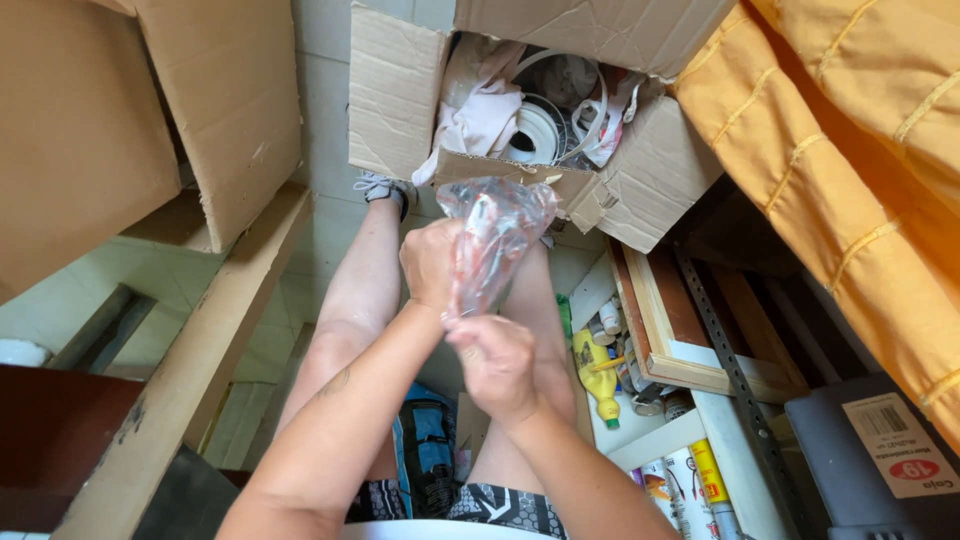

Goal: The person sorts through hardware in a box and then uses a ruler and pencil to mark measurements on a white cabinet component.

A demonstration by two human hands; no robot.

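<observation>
A clear plastic bag (495,240) with something reddish and pale inside, too crumpled to make out, is held upright in the air above the person's bare knees. The left hand (432,262) is clamped around the bag's left side at mid-height, fingers curled into the film. The right hand (497,365) sits just below it, closed tight on the gathered lower end of the bag, so the two hands are stacked one above the other with the bag running between them and its puffed top rising above the left hand.

Just beyond the top of the bag stands an open cardboard box (395,95), holding pale pink cloth (480,110) and white tape rolls (537,135). On the right, a yellow squeeze bottle (597,380) lies among other small bottles on a low white shelf (650,440), beside a wooden frame (680,340). An orange curtain (850,170) hangs at the far right. A wooden plank (200,360) slants down the left.
</observation>
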